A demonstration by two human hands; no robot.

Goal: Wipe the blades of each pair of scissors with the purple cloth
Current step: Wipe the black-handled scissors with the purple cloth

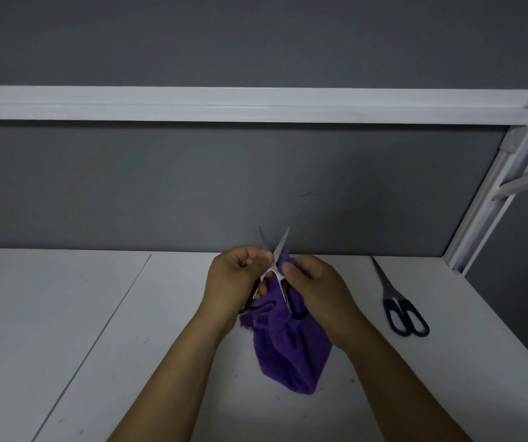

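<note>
Head view. Open scissors (275, 261) held up between both hands, blades crossed in an X, tips pointing up and away from the person. Left hand (237, 279) curled round the handle side on its own side. Right hand (317, 288) pinches the purple cloth (291, 352) by the base of the nearer blade; the cloth hangs below both hands, down to the worktop (97, 314).

The wipe likely runs from pivot to tip along the blade's long axis, right hand nearer. The other blade's edge sits close by.

Second scissors (396, 301) lie closed, well out to the right of the right hand, tips away. Nothing between.
</note>
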